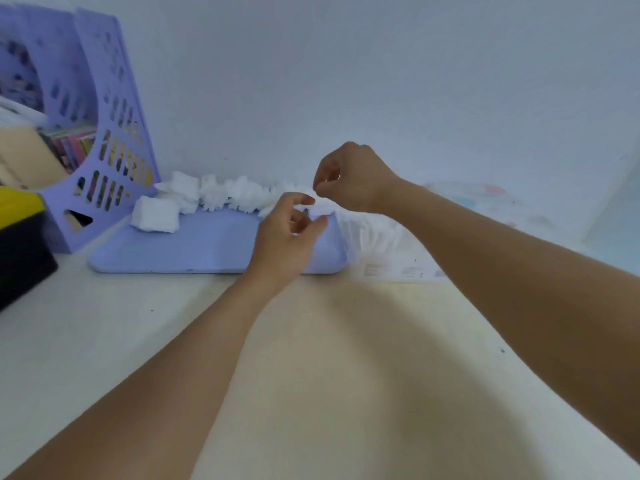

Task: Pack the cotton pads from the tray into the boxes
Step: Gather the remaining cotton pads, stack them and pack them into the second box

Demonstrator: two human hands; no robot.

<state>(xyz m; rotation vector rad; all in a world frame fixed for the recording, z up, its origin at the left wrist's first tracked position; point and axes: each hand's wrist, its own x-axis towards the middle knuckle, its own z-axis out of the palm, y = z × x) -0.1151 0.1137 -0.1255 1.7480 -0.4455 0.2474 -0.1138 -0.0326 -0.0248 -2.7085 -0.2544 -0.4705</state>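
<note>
A lavender tray [194, 249] lies on the table against the wall. White cotton pads [228, 192] are heaped in a row along its back edge, and a small stack [154, 215] sits at its back left corner. My left hand [285, 237] hovers over the tray's right end with loosely curled fingers, thumb and forefinger apart, holding nothing. My right hand [346, 181] is above the tray's back right corner with curled fingers and the tips drawn together. Just below them lies a white pad [322, 210]. Blur hides any contact. A pale clear box [384, 244] sits right of the tray.
A lavender perforated file rack [104, 133] with books stands at the back left. In front of the rack sits a black and yellow object [20, 244]. The wall runs close behind the tray. The pale tabletop [329, 341] stretches toward me under both forearms.
</note>
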